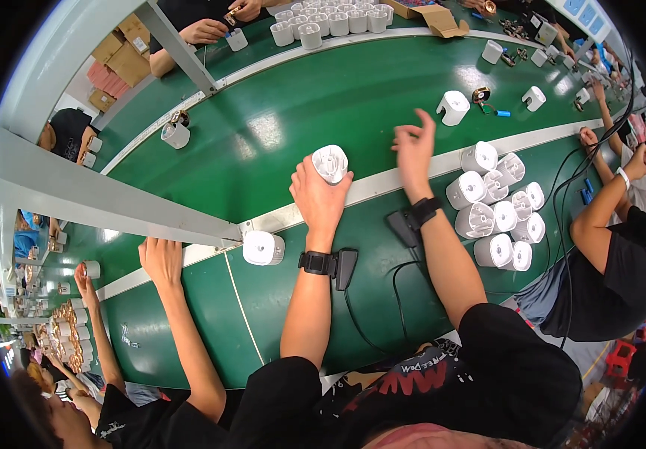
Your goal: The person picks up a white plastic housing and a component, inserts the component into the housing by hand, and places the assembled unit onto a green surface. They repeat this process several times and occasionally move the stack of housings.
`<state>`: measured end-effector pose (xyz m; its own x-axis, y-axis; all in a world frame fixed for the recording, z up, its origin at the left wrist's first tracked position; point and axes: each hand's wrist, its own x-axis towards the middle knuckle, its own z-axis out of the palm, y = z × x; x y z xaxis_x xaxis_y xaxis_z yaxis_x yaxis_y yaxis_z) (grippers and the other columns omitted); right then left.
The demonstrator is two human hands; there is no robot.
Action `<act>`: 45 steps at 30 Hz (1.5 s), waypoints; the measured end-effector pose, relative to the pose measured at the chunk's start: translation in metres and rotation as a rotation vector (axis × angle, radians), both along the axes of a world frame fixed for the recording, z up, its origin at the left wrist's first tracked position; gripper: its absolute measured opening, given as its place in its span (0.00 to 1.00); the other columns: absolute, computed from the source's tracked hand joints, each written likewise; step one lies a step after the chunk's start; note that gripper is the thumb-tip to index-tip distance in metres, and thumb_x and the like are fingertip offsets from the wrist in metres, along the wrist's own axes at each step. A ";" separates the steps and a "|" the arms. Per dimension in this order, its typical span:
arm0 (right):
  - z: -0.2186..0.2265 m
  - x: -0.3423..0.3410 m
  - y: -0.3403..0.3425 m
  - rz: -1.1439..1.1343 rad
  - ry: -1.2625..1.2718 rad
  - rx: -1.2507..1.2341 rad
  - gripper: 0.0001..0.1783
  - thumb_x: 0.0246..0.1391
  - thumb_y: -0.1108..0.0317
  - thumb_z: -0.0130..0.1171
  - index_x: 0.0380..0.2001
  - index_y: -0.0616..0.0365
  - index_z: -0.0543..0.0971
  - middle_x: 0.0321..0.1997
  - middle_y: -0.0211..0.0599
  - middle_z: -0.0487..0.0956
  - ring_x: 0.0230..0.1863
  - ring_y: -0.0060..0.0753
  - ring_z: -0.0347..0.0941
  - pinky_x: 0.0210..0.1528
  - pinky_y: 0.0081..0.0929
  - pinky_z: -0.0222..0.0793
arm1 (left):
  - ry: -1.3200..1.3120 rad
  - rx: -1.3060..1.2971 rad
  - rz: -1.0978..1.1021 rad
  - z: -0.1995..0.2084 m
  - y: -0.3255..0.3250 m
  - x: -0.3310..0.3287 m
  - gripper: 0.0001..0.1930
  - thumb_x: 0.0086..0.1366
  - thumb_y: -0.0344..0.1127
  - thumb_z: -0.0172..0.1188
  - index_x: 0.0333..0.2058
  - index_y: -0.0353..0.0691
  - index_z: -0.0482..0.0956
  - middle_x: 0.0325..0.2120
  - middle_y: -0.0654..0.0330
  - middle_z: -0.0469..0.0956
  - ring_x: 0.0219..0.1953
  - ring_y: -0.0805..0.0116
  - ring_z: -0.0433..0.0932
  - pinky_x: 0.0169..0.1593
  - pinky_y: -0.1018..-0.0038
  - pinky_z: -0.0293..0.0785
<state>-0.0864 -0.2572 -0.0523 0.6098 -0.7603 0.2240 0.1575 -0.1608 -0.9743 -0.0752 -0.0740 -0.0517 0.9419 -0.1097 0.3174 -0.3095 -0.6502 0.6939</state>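
Observation:
My left hand (317, 196) is closed round a white plastic housing (330, 163), held above the near edge of the green conveyor belt with its open, ribbed end showing. To its right, my right hand (415, 150) is raised over the belt, fingers loosely bent and apart, with nothing in it. Just beyond that hand, a white housing (454, 108) with a notch stands on the belt. Beside it lies a copper-coloured part (481, 95) with a circuit board and a blue cylindrical cell (502, 114). Each of my wrists wears a black band with a cable.
A group of white housings (493, 251) stands on the bench to my right, and a single one (263, 248) to my left. A white metal post (113, 179) rises at the left. Co-workers sit on both sides and across the belt. Black cables (562, 217) hang at the right.

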 end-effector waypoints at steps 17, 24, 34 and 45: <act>-0.006 0.001 -0.060 -0.287 0.154 -0.169 0.33 0.56 0.72 0.59 0.65 0.52 0.63 0.38 0.36 0.78 0.29 0.26 0.74 0.31 0.25 0.72 | 0.004 0.034 0.012 0.001 0.000 -0.001 0.34 0.46 0.44 0.76 0.49 0.38 0.71 0.45 0.54 0.76 0.48 0.52 0.73 0.52 0.59 0.68; -0.007 -0.001 -0.055 -0.348 0.208 -0.343 0.22 0.54 0.71 0.61 0.52 0.57 0.69 0.31 0.38 0.80 0.30 0.30 0.77 0.33 0.30 0.73 | 0.008 0.039 0.016 0.001 -0.002 -0.001 0.33 0.46 0.44 0.76 0.48 0.38 0.71 0.45 0.54 0.76 0.48 0.52 0.73 0.53 0.59 0.67; 0.052 -0.004 0.006 -0.087 0.072 -0.389 0.10 0.53 0.72 0.62 0.37 0.62 0.73 0.24 0.37 0.78 0.26 0.33 0.77 0.33 0.32 0.73 | 0.008 0.036 0.040 0.003 0.000 0.000 0.33 0.46 0.44 0.75 0.48 0.38 0.71 0.42 0.53 0.75 0.49 0.51 0.72 0.53 0.59 0.67; 0.047 -0.028 0.153 0.589 -0.004 -1.094 0.08 0.50 0.67 0.65 0.31 0.52 0.75 0.28 0.29 0.81 0.36 0.37 0.74 0.41 0.38 0.61 | 0.110 -0.550 -0.180 -0.034 0.000 0.007 0.35 0.46 0.48 0.75 0.50 0.39 0.69 0.43 0.53 0.74 0.45 0.50 0.72 0.49 0.58 0.69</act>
<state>-0.1148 -0.1038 -0.0050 0.7924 0.2159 0.5705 0.4840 -0.7917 -0.3727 -0.0686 -0.0743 -0.0858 0.9545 -0.1177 0.2741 -0.2885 -0.1301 0.9486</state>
